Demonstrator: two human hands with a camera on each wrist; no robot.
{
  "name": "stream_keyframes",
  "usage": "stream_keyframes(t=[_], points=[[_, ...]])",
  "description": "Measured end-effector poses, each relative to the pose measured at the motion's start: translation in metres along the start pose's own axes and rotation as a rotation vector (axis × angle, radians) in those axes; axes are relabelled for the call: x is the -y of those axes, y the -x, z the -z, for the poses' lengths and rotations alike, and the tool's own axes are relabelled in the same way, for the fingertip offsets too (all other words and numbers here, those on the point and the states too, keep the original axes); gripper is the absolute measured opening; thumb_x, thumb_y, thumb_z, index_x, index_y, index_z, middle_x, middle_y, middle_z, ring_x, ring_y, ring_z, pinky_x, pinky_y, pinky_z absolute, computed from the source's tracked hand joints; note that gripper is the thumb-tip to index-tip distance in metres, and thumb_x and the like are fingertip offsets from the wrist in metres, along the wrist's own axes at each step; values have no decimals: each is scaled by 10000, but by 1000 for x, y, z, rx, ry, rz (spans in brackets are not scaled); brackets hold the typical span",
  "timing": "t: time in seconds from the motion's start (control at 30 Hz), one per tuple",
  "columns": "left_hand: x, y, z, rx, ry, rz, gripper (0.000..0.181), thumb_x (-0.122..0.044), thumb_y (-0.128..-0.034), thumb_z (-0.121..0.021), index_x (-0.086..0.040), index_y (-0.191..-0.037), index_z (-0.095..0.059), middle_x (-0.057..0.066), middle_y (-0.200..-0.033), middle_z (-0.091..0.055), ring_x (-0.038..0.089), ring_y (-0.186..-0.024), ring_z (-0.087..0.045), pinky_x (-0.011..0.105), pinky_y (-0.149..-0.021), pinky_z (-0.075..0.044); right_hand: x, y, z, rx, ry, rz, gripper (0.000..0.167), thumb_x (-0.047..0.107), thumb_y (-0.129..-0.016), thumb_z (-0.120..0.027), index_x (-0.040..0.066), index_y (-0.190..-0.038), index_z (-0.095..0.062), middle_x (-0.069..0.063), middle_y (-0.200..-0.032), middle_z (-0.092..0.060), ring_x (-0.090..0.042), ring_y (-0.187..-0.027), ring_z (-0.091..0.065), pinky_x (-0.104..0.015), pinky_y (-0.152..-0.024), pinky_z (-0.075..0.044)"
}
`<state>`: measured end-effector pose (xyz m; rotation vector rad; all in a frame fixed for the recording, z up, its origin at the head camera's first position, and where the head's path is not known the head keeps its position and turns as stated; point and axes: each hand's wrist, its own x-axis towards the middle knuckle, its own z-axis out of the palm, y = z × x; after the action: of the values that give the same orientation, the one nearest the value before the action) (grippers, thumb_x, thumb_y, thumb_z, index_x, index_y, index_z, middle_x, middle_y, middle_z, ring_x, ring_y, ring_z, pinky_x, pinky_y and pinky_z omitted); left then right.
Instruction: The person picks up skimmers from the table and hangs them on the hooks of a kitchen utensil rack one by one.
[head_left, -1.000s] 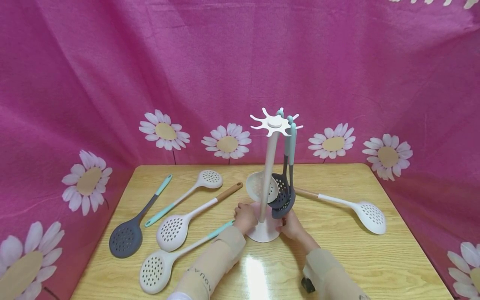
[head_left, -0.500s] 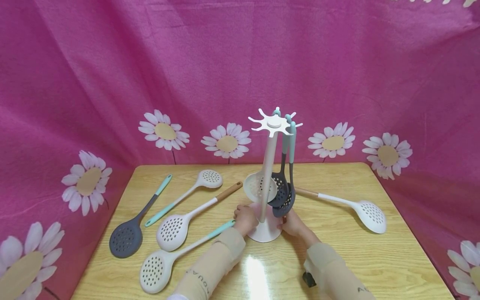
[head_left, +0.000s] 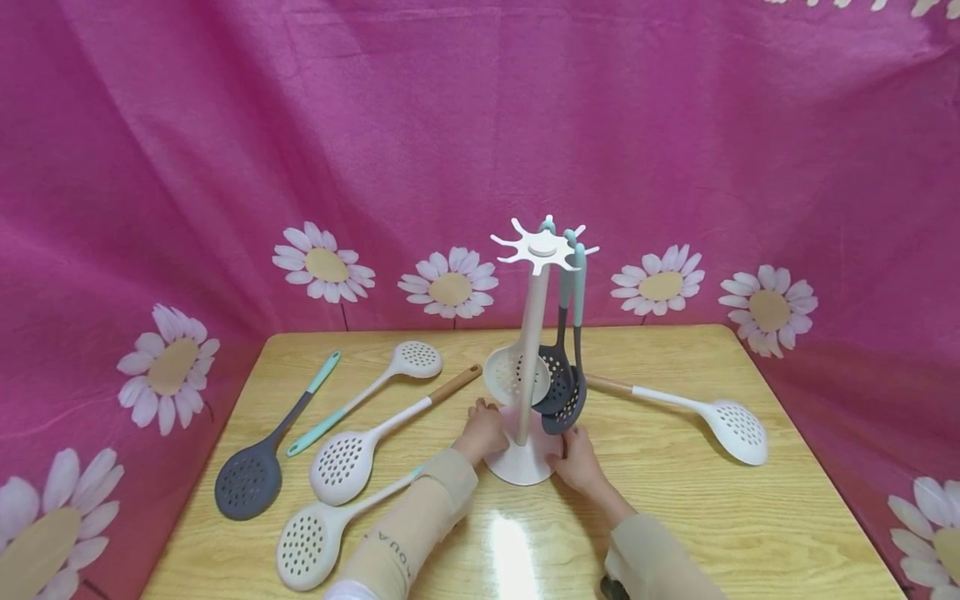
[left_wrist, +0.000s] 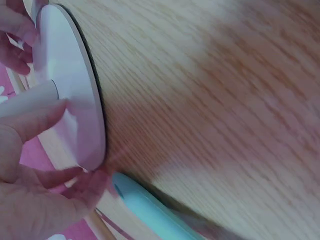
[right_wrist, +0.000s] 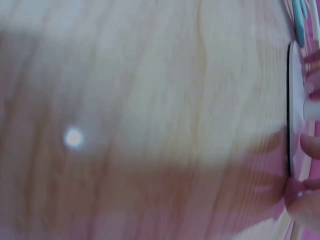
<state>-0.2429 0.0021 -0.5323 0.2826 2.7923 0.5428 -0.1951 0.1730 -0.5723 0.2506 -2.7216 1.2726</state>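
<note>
A white utensil stand (head_left: 528,375) rises from the tabletop, with a hooked crown and a round base. My left hand (head_left: 482,429) pinches the base's left rim, its thumb on top and fingers at the edge in the left wrist view. Across from it, my right hand (head_left: 581,462) grips the right rim the same way; the right wrist view shows its thumb (right_wrist: 311,146) over the base. A white skimmer (head_left: 504,375) and two dark grey skimmers, one in front (head_left: 564,412) and one behind (head_left: 555,379), hang from the hooks by teal handles.
Left of the stand lie a dark grey skimmer (head_left: 249,483) and three white ones: small (head_left: 417,359), wooden-handled (head_left: 341,467) and teal-handled (head_left: 307,546), whose handle end reaches near my left hand. On the right rests a wooden-handled white skimmer (head_left: 738,432). A pink flowered cloth (head_left: 480,125) surrounds the table.
The stand has turned slightly, its hanging skimmers shifting a little leftward with the crown. Both hands have shifted slightly left while staying on the base. The view has also drifted a little.
</note>
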Motion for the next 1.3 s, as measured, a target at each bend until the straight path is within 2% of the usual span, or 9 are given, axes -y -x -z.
stream_keyframes(t=[0.1, 0.2, 0.3, 0.4, 0.43, 0.6, 0.93, 1.03, 1.3], points=[[9, -12, -5, 2, 25, -39, 611, -80, -619, -719, 129, -1147, -494, 272, -1237, -403, 364, -1030, -425, 366, -838, -433, 7, 7, -5, -36, 61, -61, 520, -25, -653, -686, -135, -1126, -501, -253, -969, -466, -366, -908, -467, -510, -827, -398], [25, -34, -25, -40, 47, -98, 600, -116, -592, -735, 124, -1096, -515, 238, -1142, -419, 349, -952, -434, 336, -792, -423, 14, 10, -10, -82, 86, -116, 541, 2, -639, -697, -149, -1121, -505, -258, -954, -452, -382, -899, -460, -504, -819, -392], [31, -43, -33, -51, 70, -111, 617, -119, -583, -755, 130, -1093, -513, 241, -1137, -410, 361, -953, -431, 340, -794, -426, 19, 12, -14, -113, 94, -155, 571, -3, -621, -702, -159, -1133, -503, -260, -958, -433, -387, -904, -436, -496, -803, -375], [27, -36, -28, -48, 90, -108, 608, -109, -583, -762, 131, -1088, -522, 253, -1158, -417, 372, -961, -433, 361, -802, -434, 22, 13, -15, -119, 93, -193, 586, -23, -616, -701, -154, -1150, -500, -252, -963, -414, -380, -913, -410, -483, -794, -361], [19, -26, -16, -23, 96, -76, 603, -72, -583, -768, 134, -1095, -526, 260, -1170, -427, 382, -974, -438, 390, -821, -433, 23, 13, -15, -120, 90, -201, 588, -30, -613, -702, -154, -1151, -500, -247, -960, -408, -374, -909, -402, -479, -787, -356], [9, -9, -6, -50, 40, -67, 518, -80, -622, -748, 99, -1067, -551, 230, -1130, -470, 352, -937, -447, 358, -811, -413, 24, 12, -16, -123, 73, -234, 599, -53, -589, -711, -150, -1145, -512, -230, -957, -404, -358, -905, -388, -458, -780, -340], [3, -4, -6, -35, 31, -6, 536, -57, -668, -693, 110, -1144, -512, 293, -1290, -383, 369, -1002, -415, 401, -828, -429, 12, 2, -13, -57, 32, -262, 627, -89, -581, -706, -123, -1163, -477, -204, -1009, -368, -344, -947, -376, -467, -865, -337], [2, -1, -7, -48, 30, -6, 481, -47, -685, -652, 121, -1114, -513, 318, -1278, -383, 394, -1009, -411, 438, -824, -431, 8, -1, -12, -59, 6, -243, 648, -100, -548, -711, -142, -1144, -460, -241, -1060, -376, -384, -1005, -384, -506, -932, -317], [-1, 3, -13, -105, 17, 30, 402, -95, -690, -679, 118, -1005, -548, 314, -1187, -451, 392, -964, -427, 434, -762, -439, -2, -8, -6, -5, 19, -74, 688, -120, -564, -708, -107, -1211, -474, -289, -1193, -407, -424, -1126, -372, -555, -1006, -242]])
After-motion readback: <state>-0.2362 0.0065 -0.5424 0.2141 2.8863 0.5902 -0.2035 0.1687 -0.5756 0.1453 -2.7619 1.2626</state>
